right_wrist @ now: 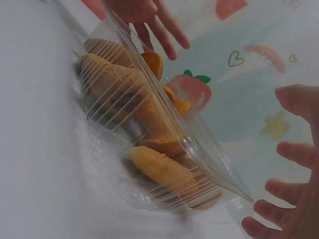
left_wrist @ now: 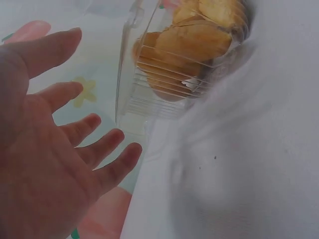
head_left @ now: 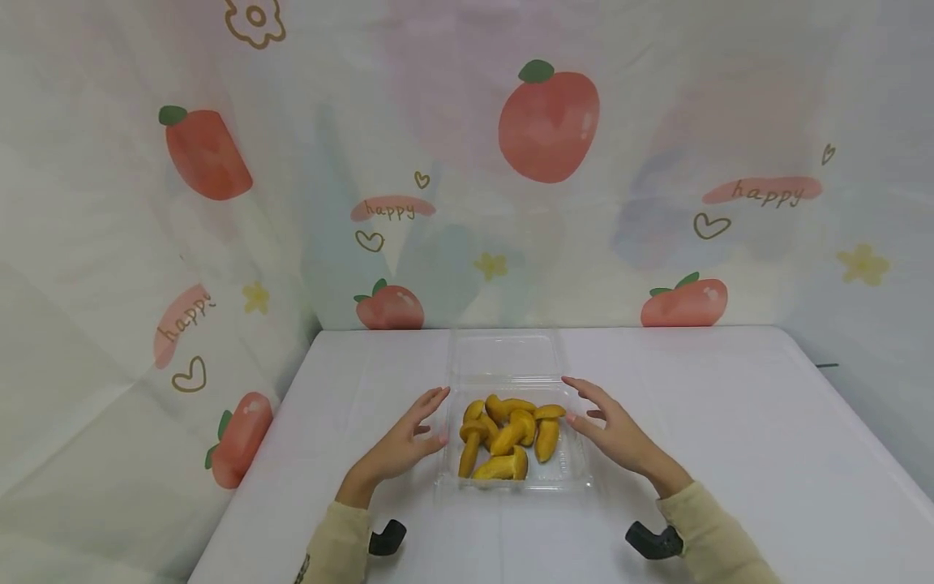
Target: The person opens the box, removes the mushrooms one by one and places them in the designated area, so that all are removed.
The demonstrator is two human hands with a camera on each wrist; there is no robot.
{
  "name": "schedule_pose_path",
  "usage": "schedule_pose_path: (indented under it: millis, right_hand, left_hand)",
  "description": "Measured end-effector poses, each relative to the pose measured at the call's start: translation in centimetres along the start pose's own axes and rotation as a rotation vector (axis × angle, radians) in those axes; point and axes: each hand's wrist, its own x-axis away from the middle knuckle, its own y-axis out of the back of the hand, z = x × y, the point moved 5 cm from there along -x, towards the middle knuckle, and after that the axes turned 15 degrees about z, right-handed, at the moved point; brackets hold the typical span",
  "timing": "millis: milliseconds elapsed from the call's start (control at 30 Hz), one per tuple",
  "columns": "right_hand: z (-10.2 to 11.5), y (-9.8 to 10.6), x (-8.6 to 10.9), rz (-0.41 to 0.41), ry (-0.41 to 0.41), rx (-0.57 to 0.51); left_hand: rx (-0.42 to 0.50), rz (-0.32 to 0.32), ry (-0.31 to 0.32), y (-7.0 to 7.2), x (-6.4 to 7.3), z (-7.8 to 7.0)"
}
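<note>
A clear plastic clamshell box stands on the table, its hinged lid folded back on the far side. Inside lie several yellow-brown mushrooms, some stacked on each other. My left hand is held just off the box's left side, fingers spread and palm facing it. On the other side my right hand has its fingers spread too, thumb and index tip overlapping the right rim in the head view. Neither hand holds anything. The right wrist view shows the ribbed wall with mushrooms pressed close behind it.
The white table reaches back to a hanging cloth printed with fruit, hearts and "happy". More of this cloth hangs along the left side. A black curved piece sits at the left wrist, and a similar black piece at the right.
</note>
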Motion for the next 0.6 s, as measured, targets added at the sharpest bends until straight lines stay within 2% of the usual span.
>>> schedule_pose_path:
  millis: [167,600]
  right_hand:
    - [0.1,-0.4,0.0,-0.014,0.022,0.023]
    - [0.0,-1.1,-0.7,-0.029,-0.003,0.033]
  left_hand:
    - [-0.035,0.044,0.006,-0.4,0.4,0.1]
    - [-0.029,0.108,0.024,-0.6,0.5,0.6]
